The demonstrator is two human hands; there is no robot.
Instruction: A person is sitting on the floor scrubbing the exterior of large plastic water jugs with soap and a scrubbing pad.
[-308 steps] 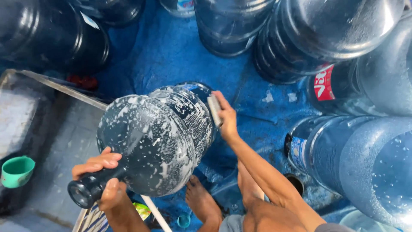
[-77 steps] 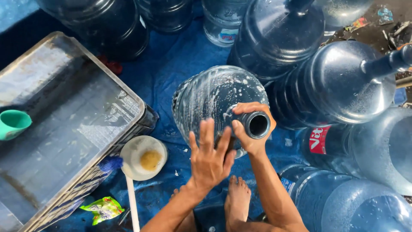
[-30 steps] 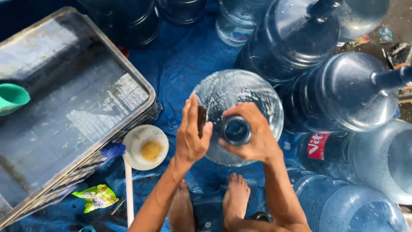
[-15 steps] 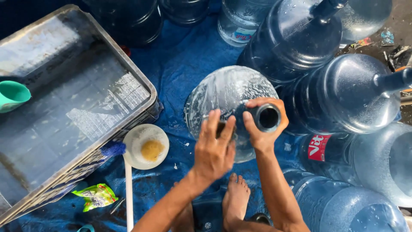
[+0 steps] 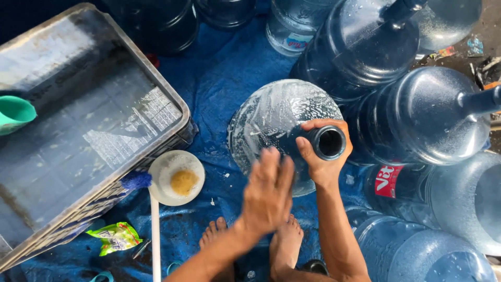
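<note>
We are holding a big soapy water jug (image 5: pixel 276 120) that is standing on the blue tarp (image 5: pixel 219 78), in the middle of many other big jugs (image 5: pixel 417 115). Our right hand (image 5: pixel 319 156) is wrapping tight around the jug's neck, just under its open mouth. Our left hand (image 5: pixel 267 196) is looking blurry, with flat open fingers lying on the jug's soapy side. A small white bowl (image 5: pixel 176 177) is sitting near the grey crate (image 5: pixel 88 130).

Left hand (image 5: pixel 267 196) motion-blurred; green cup (image 5: pixel 14 114) cut by left edge.
</note>
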